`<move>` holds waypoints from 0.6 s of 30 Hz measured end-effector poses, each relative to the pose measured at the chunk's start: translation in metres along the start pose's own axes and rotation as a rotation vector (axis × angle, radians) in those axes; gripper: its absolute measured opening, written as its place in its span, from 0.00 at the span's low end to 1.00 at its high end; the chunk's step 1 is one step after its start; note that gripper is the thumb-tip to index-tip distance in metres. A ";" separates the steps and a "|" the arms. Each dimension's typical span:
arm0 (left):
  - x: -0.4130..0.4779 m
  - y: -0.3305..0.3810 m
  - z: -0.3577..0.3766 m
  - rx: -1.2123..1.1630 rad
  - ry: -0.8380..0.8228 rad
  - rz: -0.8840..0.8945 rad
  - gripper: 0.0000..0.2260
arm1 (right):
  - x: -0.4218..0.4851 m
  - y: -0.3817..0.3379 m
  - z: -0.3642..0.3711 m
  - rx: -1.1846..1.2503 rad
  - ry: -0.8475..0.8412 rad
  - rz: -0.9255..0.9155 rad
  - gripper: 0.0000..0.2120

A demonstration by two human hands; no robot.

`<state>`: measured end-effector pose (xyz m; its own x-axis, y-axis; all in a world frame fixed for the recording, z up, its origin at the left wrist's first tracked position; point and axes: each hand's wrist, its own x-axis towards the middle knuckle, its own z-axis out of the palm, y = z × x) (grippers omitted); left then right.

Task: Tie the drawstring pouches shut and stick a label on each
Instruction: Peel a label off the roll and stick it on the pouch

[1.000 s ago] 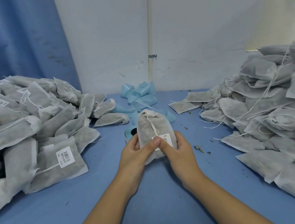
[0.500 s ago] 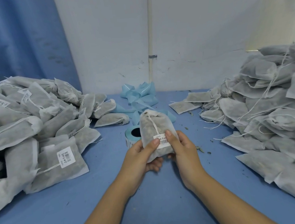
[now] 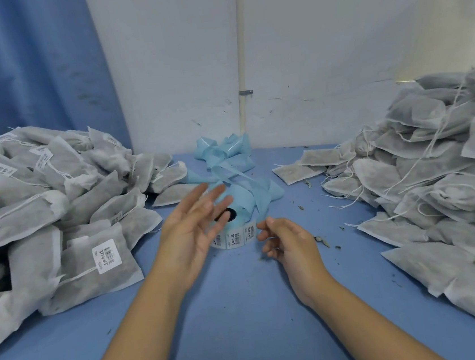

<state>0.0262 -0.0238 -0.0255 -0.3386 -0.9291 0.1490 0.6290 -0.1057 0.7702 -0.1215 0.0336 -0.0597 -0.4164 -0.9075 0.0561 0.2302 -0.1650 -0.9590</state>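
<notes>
**Both hands empty by the label roll**

Left hand [image 3: 190, 229] is holding its fingers [image 3: 202, 194] spread wide. Right hand [image 3: 289, 243] is hanging loosely curled, gripping nothing. One label roll [image 3: 235, 236] is sitting on the desk [image 3: 245, 312] between them, barcodes showing, print unreadable. Two pouch heaps are flanking it: labelled pile [image 3: 55, 206] left, unlabelled pile [image 3: 435, 157] right.

**Around the White Pipe**

We take the white pipe [image 3: 242, 61] as our mark; it runs upright down the pale wall [image 3: 173, 68], held by a small metal bracket [image 3: 245, 92] low on its length; left of the pipe we see a blue curtain [image 3: 24, 62] hanging in folds; right of it and high up, a bright patch of light [image 3: 453, 7] lies on the wall; below the pipe's foot a blue table [image 3: 245, 312] spreads toward us; just under the pipe sits a tangle of pale blue backing strip [image 3: 222, 158]; lower and to the pipe's right, dark crumbs [image 3: 321, 240] lie scattered.
</notes>
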 end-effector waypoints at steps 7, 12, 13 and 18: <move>-0.005 -0.018 0.020 0.364 -0.031 -0.079 0.10 | 0.004 -0.002 -0.002 0.063 0.050 0.054 0.08; 0.005 -0.026 0.042 0.373 -0.028 -0.094 0.10 | 0.036 -0.017 -0.022 0.179 0.278 0.070 0.13; 0.007 -0.028 0.047 0.375 -0.022 -0.096 0.10 | 0.045 -0.021 -0.029 0.173 0.322 0.065 0.16; 0.021 -0.038 0.064 0.426 -0.031 -0.100 0.12 | 0.088 -0.037 -0.064 0.176 0.464 0.079 0.27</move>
<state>-0.0495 -0.0165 -0.0121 -0.4082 -0.9099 0.0740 0.2490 -0.0330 0.9679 -0.2229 -0.0157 -0.0370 -0.7297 -0.6589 -0.1828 0.4050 -0.2011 -0.8919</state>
